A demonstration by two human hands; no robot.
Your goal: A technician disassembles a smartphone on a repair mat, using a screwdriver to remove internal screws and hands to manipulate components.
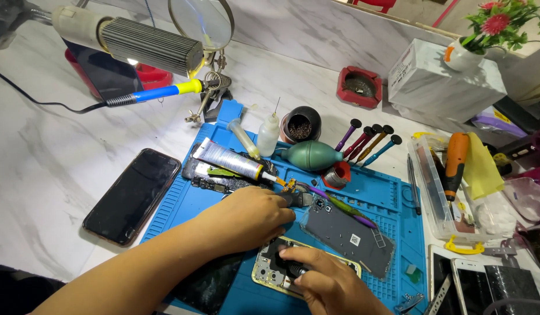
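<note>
Two hands on one opened gold-framed phone chassis [269, 269], lying near the front edge of the blue silicone repair mat [392, 195] on the white marbled table [42, 157]. Right hand [328, 283] is curled shut round a small black-handled tool [290, 269], tip down inside the chassis; the tip itself is hidden under the fingers. Left hand [249, 217] lies knuckles-up across the top end of the chassis, fingers bent; can't tell if it pinches anything or just braces.

Judgement on doing this well:
- Keep the left hand pressing the frame flat so it can't skate on the mat.
- Hold the tool upright and go light; a tilted tip will likely slip onto the board.
- The grey detached back cover [349, 236] lies just beside the chassis on the right, with a purple-and-green pry stick [346, 209] across its upper corner. Mind the right wrist doesn't knock them.
- The white-and-black glue tube [229, 158] points its nozzle at the work area, so keep sleeves and parts away from it.
- The dark-screened phone [133, 195] lies off the mat to the left, well apart.
</note>
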